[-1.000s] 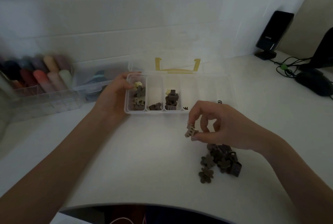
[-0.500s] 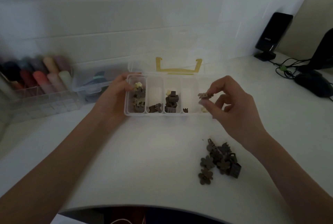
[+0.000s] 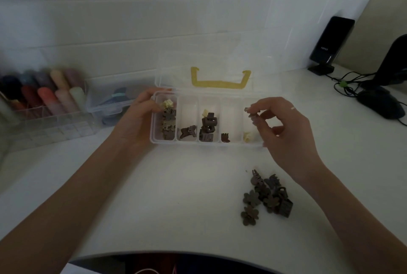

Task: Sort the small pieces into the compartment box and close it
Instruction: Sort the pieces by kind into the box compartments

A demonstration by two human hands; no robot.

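Note:
A clear compartment box [image 3: 187, 141] lies open on the white table, its lid [image 3: 220, 62] with a yellow handle tipped back. Small brown and cream clips fill parts of its five compartments. My left hand [image 3: 141, 117] grips the box's left end. My right hand [image 3: 284, 128] hovers over the rightmost compartment and pinches a small grey-brown clip [image 3: 247, 110] between thumb and fingertips, above a cream clip [image 3: 248, 136]. A pile of brown flower-shaped and claw clips [image 3: 266, 196] lies on the table below my right wrist.
At the left stand a clear organizer with coloured tubes [image 3: 44, 97] and a smaller clear box [image 3: 110, 101]. A black speaker [image 3: 330, 42], cables [image 3: 345, 84] and a dark mouse [image 3: 381, 101] sit at the right. The table's front edge [image 3: 176, 254] curves near me.
My right hand lifted a clip from near the pile and carried it up and right, over the box's rightmost compartment. My left hand stayed on the box's left end.

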